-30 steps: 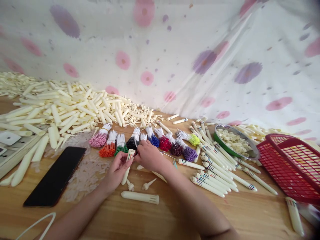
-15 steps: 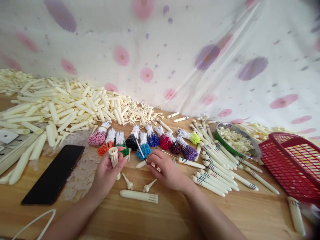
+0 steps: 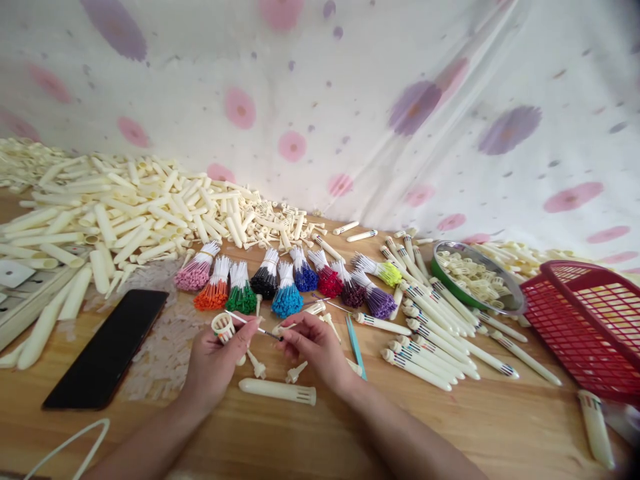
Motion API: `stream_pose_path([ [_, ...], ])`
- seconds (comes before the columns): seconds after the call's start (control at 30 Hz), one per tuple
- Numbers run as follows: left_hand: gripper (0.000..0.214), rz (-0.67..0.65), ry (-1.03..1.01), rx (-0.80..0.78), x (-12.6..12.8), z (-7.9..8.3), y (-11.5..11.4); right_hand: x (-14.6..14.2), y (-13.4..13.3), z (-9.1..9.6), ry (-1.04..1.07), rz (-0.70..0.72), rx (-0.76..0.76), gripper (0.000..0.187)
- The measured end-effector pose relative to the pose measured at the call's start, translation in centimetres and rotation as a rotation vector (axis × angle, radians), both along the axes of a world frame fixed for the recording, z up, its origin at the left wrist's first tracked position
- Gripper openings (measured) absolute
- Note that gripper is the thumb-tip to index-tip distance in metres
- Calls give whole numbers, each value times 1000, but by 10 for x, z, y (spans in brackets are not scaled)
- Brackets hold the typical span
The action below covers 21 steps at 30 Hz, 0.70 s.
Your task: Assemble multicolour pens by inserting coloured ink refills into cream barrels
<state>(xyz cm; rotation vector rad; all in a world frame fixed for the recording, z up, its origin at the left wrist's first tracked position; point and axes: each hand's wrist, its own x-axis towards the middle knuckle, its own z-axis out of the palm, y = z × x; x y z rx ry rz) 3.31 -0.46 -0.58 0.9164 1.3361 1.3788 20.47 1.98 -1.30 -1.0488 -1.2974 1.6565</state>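
My left hand (image 3: 215, 357) grips a cream pen barrel (image 3: 223, 327), its open end turned up toward me. My right hand (image 3: 311, 347) pinches a thin refill (image 3: 255, 325) whose white end reaches to the barrel's mouth. Just beyond my hands lies a row of refill bundles: pink (image 3: 193, 272), orange (image 3: 214, 293), green (image 3: 241, 295), black (image 3: 265, 280), light blue (image 3: 287, 297), dark blue (image 3: 304, 273), red (image 3: 329, 280) and purple (image 3: 376, 300). A cream barrel (image 3: 278, 391) and small cream plungers (image 3: 257, 365) lie on the wooden table (image 3: 310, 433) below my hands.
A big heap of cream barrels (image 3: 125, 213) fills the left back. A black phone (image 3: 107, 350) lies at the left. Finished multicolour pens (image 3: 435, 340) lie right of my hands, then a green bowl of small parts (image 3: 473, 277) and a red mesh basket (image 3: 585, 327). Flowered cloth (image 3: 350, 100) hangs behind.
My right hand left the black bundle, drew a refill back toward me and brought its end to the barrel. My left hand lowered slightly and turned the barrel's open end up.
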Motion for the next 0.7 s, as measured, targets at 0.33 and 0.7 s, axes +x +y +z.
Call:
stream_pose_path([
  [0.33,18,30,30,35,-1,-5,1,-19,-6,5,282,-35,-406,41],
  [0.7,14,-404,363,43,-3,11,-4,55,24,46,-135,-182,292,24],
])
